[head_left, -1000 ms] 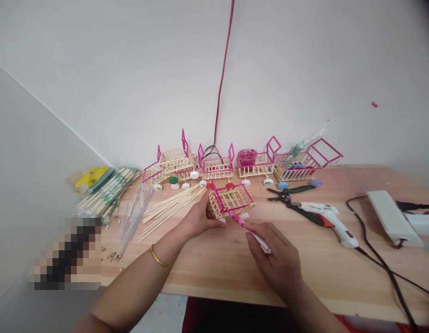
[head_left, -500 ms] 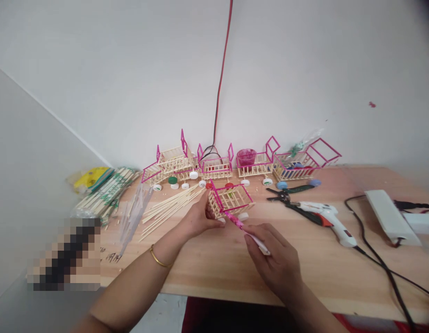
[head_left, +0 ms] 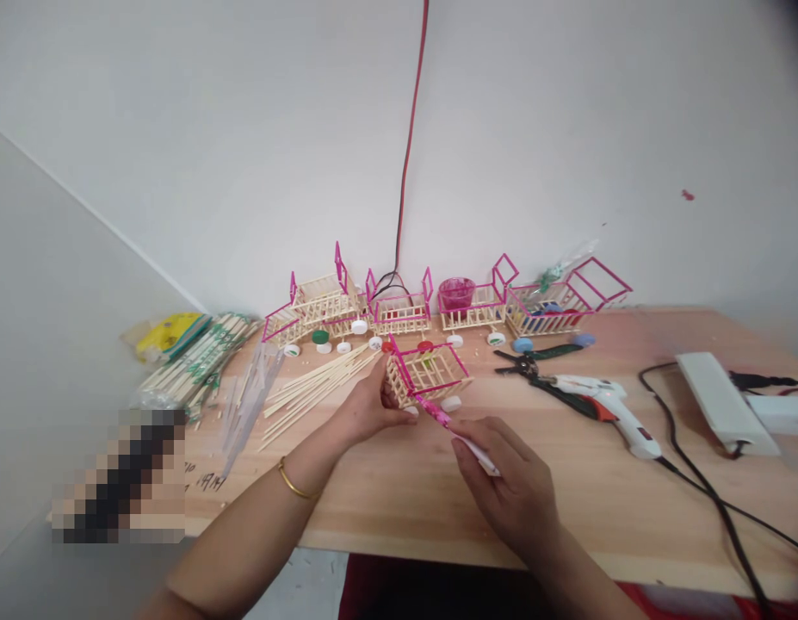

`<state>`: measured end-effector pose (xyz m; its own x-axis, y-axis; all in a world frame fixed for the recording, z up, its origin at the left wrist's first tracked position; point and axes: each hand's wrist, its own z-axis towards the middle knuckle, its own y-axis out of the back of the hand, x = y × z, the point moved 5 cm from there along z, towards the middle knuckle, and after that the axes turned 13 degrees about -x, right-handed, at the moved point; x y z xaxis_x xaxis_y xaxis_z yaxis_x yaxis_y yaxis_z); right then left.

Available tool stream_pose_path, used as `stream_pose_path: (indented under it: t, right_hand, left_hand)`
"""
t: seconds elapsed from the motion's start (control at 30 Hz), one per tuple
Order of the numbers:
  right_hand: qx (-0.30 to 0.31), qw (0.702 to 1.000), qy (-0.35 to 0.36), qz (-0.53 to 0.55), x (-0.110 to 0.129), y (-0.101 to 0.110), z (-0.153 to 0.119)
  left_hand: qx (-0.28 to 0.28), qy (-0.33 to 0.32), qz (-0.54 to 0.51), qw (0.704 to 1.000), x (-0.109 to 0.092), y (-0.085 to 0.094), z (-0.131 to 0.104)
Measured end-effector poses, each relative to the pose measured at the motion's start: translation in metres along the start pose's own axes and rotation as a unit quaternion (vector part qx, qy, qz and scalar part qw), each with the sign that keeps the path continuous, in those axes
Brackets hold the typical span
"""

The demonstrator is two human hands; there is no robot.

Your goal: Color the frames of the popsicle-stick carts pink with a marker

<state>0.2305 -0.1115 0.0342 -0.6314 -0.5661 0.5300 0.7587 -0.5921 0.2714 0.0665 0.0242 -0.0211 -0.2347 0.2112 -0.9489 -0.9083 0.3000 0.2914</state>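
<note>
My left hand point(head_left: 371, 403) grips a small cart point(head_left: 430, 372) made of thin wooden sticks, with bottle-cap wheels and a top rim painted magenta. Some of its fingers are hidden behind the cart's left end. Between the thumb and fingers of my right hand point(head_left: 510, 472) is a white-handled paintbrush point(head_left: 479, 452), its head coated in pink paint. The brush tip meets the near left corner of the cart's rim. A cup of magenta paint point(head_left: 457, 295) stands in a similar cart point(head_left: 479, 312) by the wall.
More stick carts point(head_left: 402, 317) line the wall. Loose sticks point(head_left: 314, 389) and bagged sticks point(head_left: 201, 366) lie left. To the right are pliers point(head_left: 534, 368), a white glue gun point(head_left: 609, 400), a black cable point(head_left: 695, 482) and a white power strip point(head_left: 727, 405).
Hardly anything differs. The brush and my right hand have shifted very slightly left, much as the whole view has. Both hands keep their holds.
</note>
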Motion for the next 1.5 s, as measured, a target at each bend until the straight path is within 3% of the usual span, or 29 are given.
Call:
stream_pose_path:
  t: [0.17, 0.83, 1.27, 1.5]
  right_hand:
    - [-0.010, 1.000, -0.009, -0.023, -0.003, 0.000, 0.001]
    - [-0.069, 0.982, -0.070, -0.162, -0.038, 0.037, 0.004]
    - [-0.030, 0.993, -0.042, -0.103, -0.017, 0.018, 0.004]
    - [-0.062, 0.983, -0.066, -0.160, -0.032, 0.033, 0.006]
  left_hand:
    - [0.005, 0.018, 0.000, 1.000, 0.000, 0.000, 0.000]
    - [-0.006, 0.019, 0.044, 0.999, -0.005, 0.003, 0.000]
    - [-0.002, 0.022, 0.007, 1.000, 0.000, 0.001, 0.001]
    - [0.006, 0.031, 0.020, 0.999, -0.003, 0.001, 0.000]
